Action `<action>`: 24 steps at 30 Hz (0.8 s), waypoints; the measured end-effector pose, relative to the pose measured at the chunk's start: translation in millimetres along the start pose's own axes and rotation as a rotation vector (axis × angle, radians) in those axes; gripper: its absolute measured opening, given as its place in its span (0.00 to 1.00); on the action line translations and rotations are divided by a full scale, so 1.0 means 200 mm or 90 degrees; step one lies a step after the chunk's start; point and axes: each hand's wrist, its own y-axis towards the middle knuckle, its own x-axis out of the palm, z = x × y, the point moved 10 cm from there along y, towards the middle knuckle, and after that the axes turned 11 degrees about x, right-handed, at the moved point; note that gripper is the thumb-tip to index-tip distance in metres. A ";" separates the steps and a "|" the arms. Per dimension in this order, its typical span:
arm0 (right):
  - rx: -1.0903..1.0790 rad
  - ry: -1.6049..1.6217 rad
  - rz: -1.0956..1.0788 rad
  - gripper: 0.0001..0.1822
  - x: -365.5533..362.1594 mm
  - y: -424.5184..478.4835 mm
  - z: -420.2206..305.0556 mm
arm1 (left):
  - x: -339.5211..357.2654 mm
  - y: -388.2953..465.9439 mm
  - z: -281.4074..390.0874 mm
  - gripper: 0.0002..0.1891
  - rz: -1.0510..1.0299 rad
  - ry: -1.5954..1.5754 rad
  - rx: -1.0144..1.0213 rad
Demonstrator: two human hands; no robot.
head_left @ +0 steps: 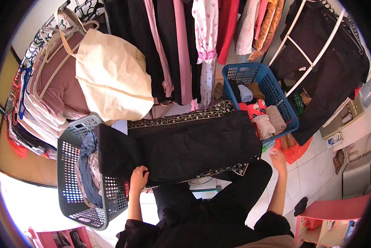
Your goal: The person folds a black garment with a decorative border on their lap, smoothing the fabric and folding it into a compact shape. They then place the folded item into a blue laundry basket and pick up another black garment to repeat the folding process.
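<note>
Across my lap a long black garment (185, 148), perhaps trousers, lies flat over a dark cloth with a floral embroidered border (185, 119). Its left end drapes over the rim of a grey-green plastic laundry basket (103, 204). At the garment's near edge rests my left hand (138, 178); whether it pinches the fabric cannot be told. My right hand (279, 162) is raised off the garment, fingers loosely bent with nothing visible in them, close to a red plastic bag (298, 152). Crumpled clothes (91, 170) fill part of the laundry basket.
A blue basket (270, 82) holds several rolled clothes (266, 124) at the far right. Clothes hang on racks along the back, with a cream tote bag (114, 77) at left. A white metal frame (312, 63) stands right. Pink shelves (334, 207) flank the tiled floor.
</note>
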 end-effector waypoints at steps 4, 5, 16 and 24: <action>-0.047 0.139 0.136 0.20 0.10 0.02 -0.40 | -0.11 0.13 0.20 0.18 0.083 0.144 0.066; -0.081 0.117 0.212 0.20 0.11 0.05 -0.46 | -0.14 0.18 0.21 0.20 0.101 0.249 0.085; -0.085 0.152 0.382 0.08 -0.05 0.09 -0.62 | -0.20 0.16 -0.33 0.07 0.068 0.539 0.010; 0.100 0.644 0.326 0.21 -0.28 0.14 0.32 | 0.06 -0.10 -0.09 0.34 -0.370 0.335 -0.260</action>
